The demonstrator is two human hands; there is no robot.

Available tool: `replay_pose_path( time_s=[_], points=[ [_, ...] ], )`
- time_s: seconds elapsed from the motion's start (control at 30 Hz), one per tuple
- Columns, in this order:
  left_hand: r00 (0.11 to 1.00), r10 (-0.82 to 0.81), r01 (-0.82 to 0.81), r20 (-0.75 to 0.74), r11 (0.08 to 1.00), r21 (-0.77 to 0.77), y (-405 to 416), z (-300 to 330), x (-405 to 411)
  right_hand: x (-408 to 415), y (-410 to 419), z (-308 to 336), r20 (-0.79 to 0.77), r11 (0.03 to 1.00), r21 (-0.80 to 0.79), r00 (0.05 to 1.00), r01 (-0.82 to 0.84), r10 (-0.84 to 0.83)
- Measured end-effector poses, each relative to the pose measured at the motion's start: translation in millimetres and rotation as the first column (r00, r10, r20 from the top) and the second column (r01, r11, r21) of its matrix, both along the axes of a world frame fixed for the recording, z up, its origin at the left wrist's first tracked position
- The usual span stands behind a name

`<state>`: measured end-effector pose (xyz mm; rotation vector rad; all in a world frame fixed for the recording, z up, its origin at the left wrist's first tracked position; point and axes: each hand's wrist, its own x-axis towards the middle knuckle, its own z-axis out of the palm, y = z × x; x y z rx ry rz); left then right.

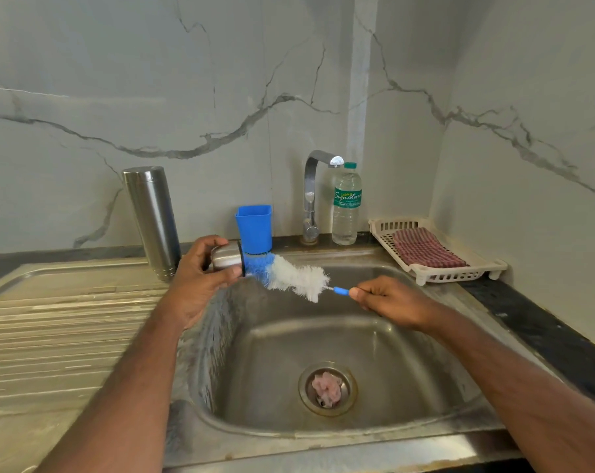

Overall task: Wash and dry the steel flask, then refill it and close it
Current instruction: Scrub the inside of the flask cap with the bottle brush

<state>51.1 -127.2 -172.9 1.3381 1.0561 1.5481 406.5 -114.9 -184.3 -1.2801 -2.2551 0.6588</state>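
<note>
Steel sink (374,339), basin bare but for a pink scrap in the drain. Steel flask (153,221) upright on the drainboard's back edge, leaning slightly. Over the basin's back left corner, left hand (195,285) grips the flask cap (227,258); right hand (388,302) pinches the bottle brush (289,276) handle, bristles entering the cap.

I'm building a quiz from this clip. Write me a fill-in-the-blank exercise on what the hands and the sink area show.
1. The left hand grips the flask's steel ____.
2. The right hand pinches the handle of the ____.
3. The checked cloth lies in the white ____.
4. The steel flask stands on the counter, left of the blue ____.

Missing words: cap; brush; tray; cup
</note>
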Motion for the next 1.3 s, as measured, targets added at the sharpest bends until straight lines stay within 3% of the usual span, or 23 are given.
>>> replay_pose_path(
  time_s=[0.1, 0.17, 0.23, 0.33, 0.4, 0.6, 0.73, 0.83, 0.9, 1.03, 1.2, 1.3],
  points=[
    [0.941, 0.19, -0.162, -0.279, 0.98, 0.119, 2, -1, 3, -3, -2, 1, -0.044, 0.989, -0.149, 0.999, 0.012, -0.019],
    [0.911, 0.261, -0.21, -0.319, 0.96, 0.186, 5, -1, 7, -2, -2, 2, -0.059, 0.983, -0.178, 0.997, 0.039, -0.05],
    [0.92, 0.315, -0.273, -0.233, 0.942, 0.195, 9, -3, 9, -1, -4, 4, -0.095, 0.975, -0.213, 0.992, 0.064, -0.085],
    [0.937, 0.315, -0.325, 0.149, 0.945, 0.047, 18, -5, 4, 2, -7, 6, -0.148, 0.962, -0.259, 0.98, 0.09, -0.132],
    [0.924, 0.272, -0.274, 0.269, 0.961, -0.031, 20, -6, 1, 4, -7, 5, -0.166, 0.959, -0.254, 0.972, 0.122, -0.167],
    [0.993, 0.1, -0.089, 0.057, 0.982, -0.165, 4, -8, 33, -8, -15, 7, -0.242, 0.979, -0.182, 0.961, 0.088, -0.131],
    [0.998, -0.029, 0.019, -0.054, 0.981, -0.192, 3, -16, 59, -27, -19, 9, -0.147, 0.978, -0.199, 0.984, 0.065, -0.096],
    [0.994, -0.026, 0.008, -0.105, 0.987, -0.163, 4, -19, 79, -40, -14, 16, -0.064, 0.978, -0.167, 0.988, 0.126, -0.138],
    [0.995, 0.0, -0.015, -0.099, 0.988, -0.153, 4, -19, 84, -47, -9, 19, -0.055, 0.985, -0.075, 0.985, 0.158, -0.162],
    [1.0, -0.024, 0.024, 0.002, 0.99, -0.141, 6, -18, 82, -51, 1, 9, -0.247, 0.973, -0.079, 0.942, 0.216, -0.229],
    [0.989, 0.037, -0.017, 0.145, 0.99, -0.137, 8, -13, 78, -46, -2, -1, -0.12, 0.982, 0.01, 0.975, 0.188, -0.186],
    [0.962, 0.058, -0.013, 0.267, 0.986, -0.168, 8, -11, 68, -40, -4, 2, -0.163, 0.992, 0.015, 0.979, 0.127, -0.123]
  ],
)
